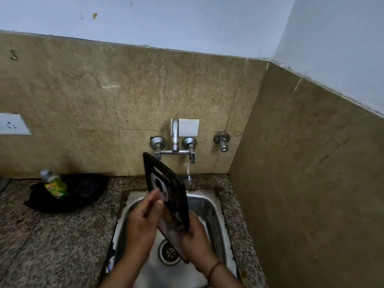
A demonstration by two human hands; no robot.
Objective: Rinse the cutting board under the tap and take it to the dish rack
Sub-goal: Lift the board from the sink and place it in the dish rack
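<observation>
A dark cutting board [166, 183] with a light pattern stands tilted on edge over the steel sink [209, 206], its top corner reaching the tap's crossbar. My left hand [143, 221] lies flat against the board's near face, fingers spread over the pattern. My right hand [195, 240] grips the board's lower right edge from behind. The chrome wall tap [175, 136] rises above the board. A thin trickle of water [188, 173] falls from the right valve onto the counter behind the sink, not onto the board. No dish rack is in sight.
A green dish soap bottle [54, 185] lies on a black cloth [68, 194] on the speckled granite counter [52, 242] to the left. A separate chrome valve [222, 142] sits to the tap's right. A tiled side wall [311, 183] closes the right side. The sink drain [169, 253] is uncovered.
</observation>
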